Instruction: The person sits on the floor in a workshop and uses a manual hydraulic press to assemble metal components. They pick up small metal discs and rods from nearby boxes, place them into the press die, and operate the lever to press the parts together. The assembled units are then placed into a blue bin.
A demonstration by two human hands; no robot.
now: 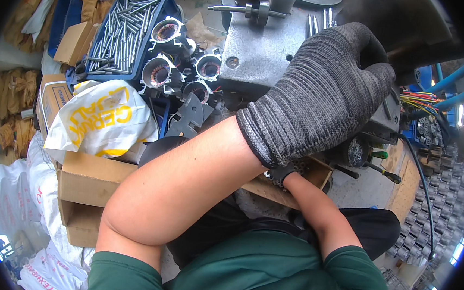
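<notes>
Tray (pixel 271 195) of wood sits close in front of the green shirt (pixel 266 267), just below the frame's centre, probably so its small loose parts (pixel 305 170) lie handy for the right hand (pixel 281 175). That hand is in the tray, fingers mostly hidden; I can't tell what they grip. The left hand (pixel 326 90), gloved and half-curled, reaches to the upper right over a metal block (pixel 249 62); its palm faces away, so whether it holds anything I can't say. Motor housings (pixel 156 72) cluster left of the block; beside them a blue bin (pixel 169 4) at upper left keeps shafts (pixel 123 33) heaped, presumably against rolling. Farther, at top centre, another slim shaft (pixel 233 9) sits level, seemingly propped by a fixture (pixel 262 17).
</notes>
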